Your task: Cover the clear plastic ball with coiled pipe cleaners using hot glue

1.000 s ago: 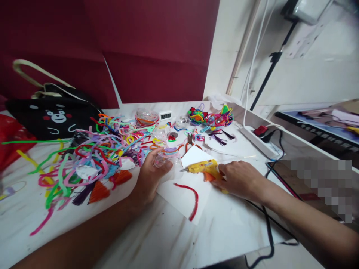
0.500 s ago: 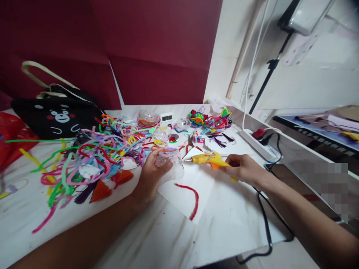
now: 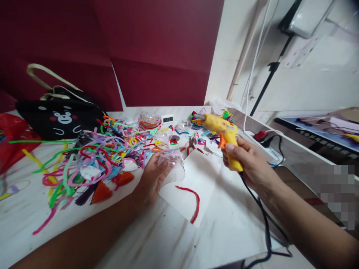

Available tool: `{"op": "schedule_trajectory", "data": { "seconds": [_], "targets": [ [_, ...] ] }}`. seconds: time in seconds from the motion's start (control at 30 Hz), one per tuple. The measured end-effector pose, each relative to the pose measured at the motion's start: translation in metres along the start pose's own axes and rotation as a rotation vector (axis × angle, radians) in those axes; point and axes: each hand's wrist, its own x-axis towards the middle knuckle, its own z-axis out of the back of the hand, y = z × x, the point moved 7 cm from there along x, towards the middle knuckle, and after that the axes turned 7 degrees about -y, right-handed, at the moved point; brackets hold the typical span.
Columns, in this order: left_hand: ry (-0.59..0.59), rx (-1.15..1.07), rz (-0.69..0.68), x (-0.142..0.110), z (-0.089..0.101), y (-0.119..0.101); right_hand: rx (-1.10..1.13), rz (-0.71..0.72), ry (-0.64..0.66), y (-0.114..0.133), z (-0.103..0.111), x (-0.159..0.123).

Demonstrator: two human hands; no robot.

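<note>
My right hand (image 3: 249, 158) grips a yellow hot glue gun (image 3: 221, 129) by its handle, raised above the table with its metal nozzle pointing left. The orange trigger shows beside my fingers. In my left hand (image 3: 157, 173) is a clear plastic ball (image 3: 175, 160) with pink and purple pipe cleaner on its upper part. My fingers wrap its left side and hide some of it. Below the ball lies a sheet of white paper (image 3: 206, 179), with a curved red pipe cleaner (image 3: 198, 201) on it.
A heap of coloured pipe cleaners (image 3: 98, 153) spreads left, before a black bag (image 3: 61, 119). Pliers (image 3: 191, 144), a small digital clock (image 3: 167, 119) and a decorated ball (image 3: 150, 120) stand farther back. A white power strip (image 3: 269, 149) lies right; a black cord (image 3: 266, 224) trails off the table edge.
My right hand has lifted the glue gun up from near the ball and turned it more upright. My left hand still holds the ball in nearly the same place.
</note>
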Motion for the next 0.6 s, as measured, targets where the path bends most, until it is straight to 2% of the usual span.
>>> {"op": "schedule_trajectory", "data": {
  "seconds": [0.1, 0.27, 0.4, 0.6],
  "targets": [
    [-0.025, 0.049, -0.025, 0.001, 0.002, -0.001, -0.045, 0.048, 0.007, -0.007, -0.007, -0.007],
    [-0.066, 0.103, -0.081, 0.004, 0.008, -0.003, -0.181, 0.098, 0.107, -0.024, -0.017, -0.022],
    [-0.085, 0.133, -0.106, 0.005, 0.010, -0.003, -0.192, 0.214, 0.121, -0.031, -0.019, -0.030],
    [-0.115, 0.184, -0.154, 0.007, 0.013, -0.004, -0.282, 0.231, 0.210, -0.063, -0.021, -0.039]
  ]
}}
